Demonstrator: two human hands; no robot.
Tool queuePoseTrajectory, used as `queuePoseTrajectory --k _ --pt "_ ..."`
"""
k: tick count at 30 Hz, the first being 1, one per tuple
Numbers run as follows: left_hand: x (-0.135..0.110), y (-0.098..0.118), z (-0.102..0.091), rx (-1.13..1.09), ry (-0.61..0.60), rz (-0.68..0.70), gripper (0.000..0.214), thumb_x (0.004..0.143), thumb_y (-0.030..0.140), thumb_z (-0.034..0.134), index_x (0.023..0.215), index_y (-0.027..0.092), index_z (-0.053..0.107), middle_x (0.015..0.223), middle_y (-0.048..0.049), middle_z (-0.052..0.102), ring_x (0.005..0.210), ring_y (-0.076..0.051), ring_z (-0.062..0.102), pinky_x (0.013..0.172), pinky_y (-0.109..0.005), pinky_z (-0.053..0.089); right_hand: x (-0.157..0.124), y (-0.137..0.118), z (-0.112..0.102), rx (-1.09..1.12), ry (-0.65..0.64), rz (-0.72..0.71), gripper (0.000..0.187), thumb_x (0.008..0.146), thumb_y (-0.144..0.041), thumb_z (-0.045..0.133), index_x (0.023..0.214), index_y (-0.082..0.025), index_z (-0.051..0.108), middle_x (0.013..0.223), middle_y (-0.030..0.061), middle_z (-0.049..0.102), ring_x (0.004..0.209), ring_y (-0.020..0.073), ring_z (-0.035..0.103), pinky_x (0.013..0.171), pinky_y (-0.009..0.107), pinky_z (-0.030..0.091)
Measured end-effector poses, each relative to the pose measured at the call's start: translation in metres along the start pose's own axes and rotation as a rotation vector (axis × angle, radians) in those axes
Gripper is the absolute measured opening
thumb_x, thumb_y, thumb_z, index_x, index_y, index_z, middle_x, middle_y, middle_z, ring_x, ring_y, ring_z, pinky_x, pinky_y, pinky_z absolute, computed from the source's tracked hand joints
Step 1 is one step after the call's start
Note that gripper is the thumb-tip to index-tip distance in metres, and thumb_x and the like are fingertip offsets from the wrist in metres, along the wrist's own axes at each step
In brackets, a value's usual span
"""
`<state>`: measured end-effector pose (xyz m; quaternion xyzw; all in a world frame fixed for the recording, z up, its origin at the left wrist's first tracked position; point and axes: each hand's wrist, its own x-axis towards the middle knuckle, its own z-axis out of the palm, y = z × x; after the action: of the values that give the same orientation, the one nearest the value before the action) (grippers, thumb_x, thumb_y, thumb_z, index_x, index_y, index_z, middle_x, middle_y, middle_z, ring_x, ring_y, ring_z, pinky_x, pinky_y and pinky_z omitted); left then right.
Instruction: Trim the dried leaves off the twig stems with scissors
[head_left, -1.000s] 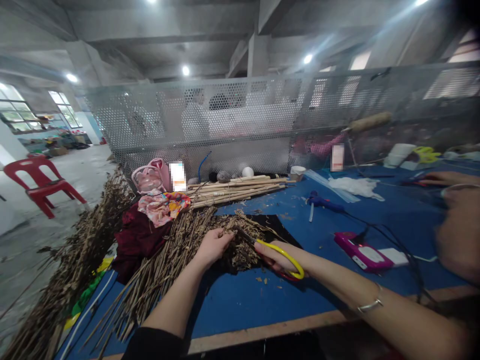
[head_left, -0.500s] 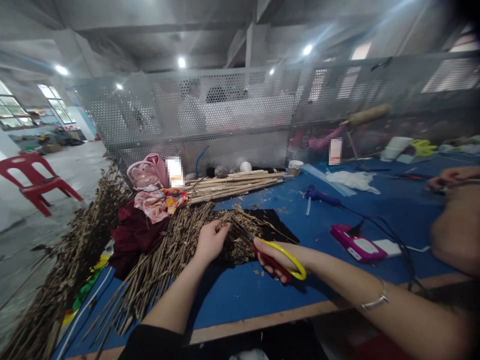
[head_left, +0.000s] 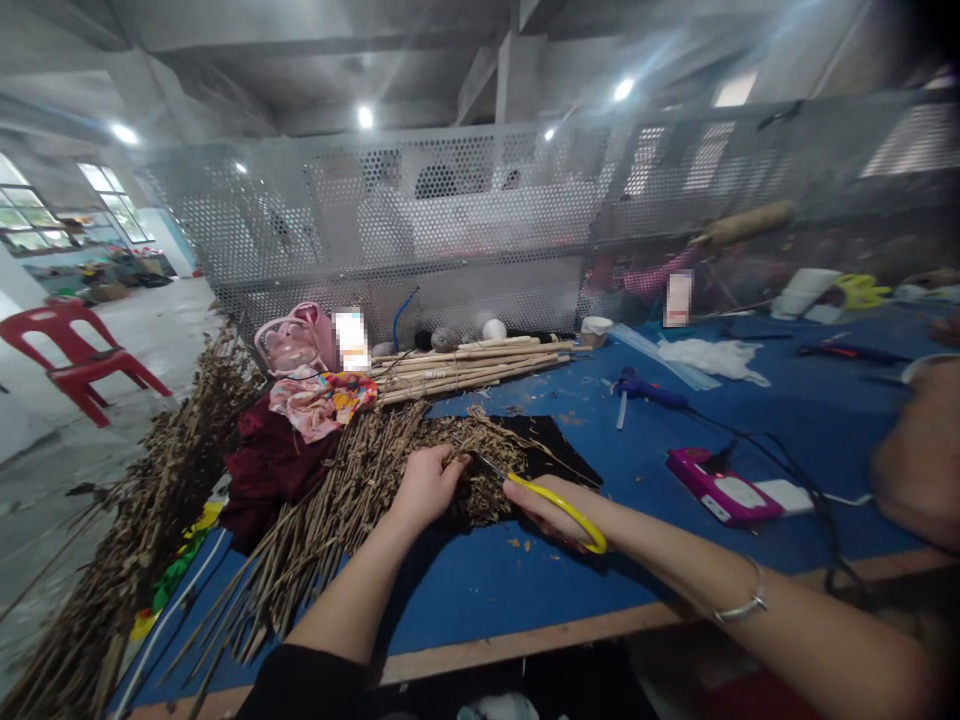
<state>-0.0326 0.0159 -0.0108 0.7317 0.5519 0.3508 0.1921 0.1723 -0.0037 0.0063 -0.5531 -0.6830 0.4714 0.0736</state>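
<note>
My right hand (head_left: pixel 546 508) is closed round the handles of a pair of scissors (head_left: pixel 564 508), one of them a yellow loop. Their blades point left at the fingertips of my left hand (head_left: pixel 424 488). That hand is pinched on brown dried plant stalks (head_left: pixel 379 470), at the leafy end of a large bundle lying on the blue table. Cut or crumbled dry leaf bits (head_left: pixel 484 500) lie under the blades, partly over a black sheet (head_left: pixel 551 462). Exactly which stalk sits between the fingers is hidden.
Pale wooden sticks (head_left: pixel 465 370) lie behind the bundle. A dark red cloth (head_left: pixel 262 470) is at the left, and a blue glue gun (head_left: pixel 649 390) and a magenta power strip (head_left: pixel 720 488) are at the right. Another person's arm (head_left: pixel 919 460) reaches in from the right edge.
The scissor handles have come together, with the red lower one now mostly hidden. The blades have swung lower, beside my left fingertips. The other person's hand has shifted right.
</note>
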Motion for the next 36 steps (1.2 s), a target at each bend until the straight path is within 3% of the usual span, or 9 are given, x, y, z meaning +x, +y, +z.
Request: queuePoseTrajectory --k 8,13,16,20,24,29,36 --pt "0.001 0.0 -0.001 -0.039 0.017 -0.059 0.032 0.079 0.037 0.049 0.055 0.017 0.053 0.049 0.0015 0.048 0.049 -0.012 0.042 0.051 -0.023 0.027 0.002 0.006 -0.001 -0.142 0.059 -0.143 0.061 0.073 -0.075 0.027 0.049 -0.018 0.031 0.042 -0.0027 0.034 0.039 0.0074 0.029 0.04 0.022 0.024" --pt "0.005 -0.001 -0.007 -0.328 0.188 -0.181 0.028 0.075 0.038 0.055 0.091 0.016 0.061 0.08 -0.0041 0.064 0.072 -0.015 0.056 0.066 -0.024 0.039 0.001 0.006 -0.004 -0.008 0.088 -0.072 0.06 0.071 -0.075 0.031 0.052 -0.019 0.033 0.042 -0.0042 0.033 0.038 0.0068 0.028 0.038 0.021 0.023" --pt "0.008 -0.003 -0.01 -0.593 0.176 -0.347 0.038 0.072 0.036 0.055 0.105 0.018 0.051 0.068 0.001 0.059 0.052 -0.01 0.05 0.048 -0.02 0.035 0.001 0.006 -0.007 0.042 0.079 -0.07 0.059 0.07 -0.075 0.034 0.055 -0.019 0.034 0.044 -0.0052 0.034 0.037 0.0057 0.028 0.036 0.02 0.023" --pt "0.01 -0.004 -0.012 -0.913 0.091 -0.444 0.026 0.071 0.027 0.049 0.095 0.02 0.045 0.065 0.0036 0.057 0.041 -0.007 0.039 0.036 -0.016 0.023 0.003 0.01 -0.011 0.042 0.06 -0.107 0.056 0.069 -0.076 0.035 0.06 -0.02 0.033 0.045 -0.0068 0.034 0.033 0.0054 0.03 0.034 0.019 0.024" --pt "0.011 -0.005 -0.01 -0.923 0.104 -0.388 0.01 0.071 0.025 0.05 0.078 0.017 0.048 0.061 0.0027 0.056 0.042 -0.006 0.041 0.037 -0.016 0.029 0.006 0.006 -0.017 -0.103 0.115 -0.182 0.052 0.073 -0.071 0.037 0.066 -0.02 0.037 0.052 -0.0044 0.041 0.04 0.0076 0.038 0.039 0.02 0.029" --pt "0.01 -0.003 -0.004 -0.995 0.135 -0.387 0.029 0.07 0.033 0.06 0.091 0.017 0.048 0.064 0.0024 0.058 0.05 -0.007 0.052 0.047 -0.017 0.041 0.008 -0.012 -0.016 -0.36 0.312 -0.208 0.048 0.068 -0.067 0.05 0.069 -0.02 0.043 0.065 0.0004 0.052 0.056 0.0127 0.046 0.051 0.023 0.032" --pt "0.007 0.001 -0.002 -1.07 0.039 -0.415 0.031 0.07 0.039 0.063 0.085 0.015 0.05 0.072 -0.0014 0.062 0.054 -0.007 0.055 0.049 -0.018 0.046 0.03 -0.017 -0.001 -0.315 0.374 -0.251 0.049 0.068 -0.064 0.052 0.087 -0.019 0.051 0.086 0.0061 0.059 0.072 0.0184 0.054 0.06 0.026 0.035"
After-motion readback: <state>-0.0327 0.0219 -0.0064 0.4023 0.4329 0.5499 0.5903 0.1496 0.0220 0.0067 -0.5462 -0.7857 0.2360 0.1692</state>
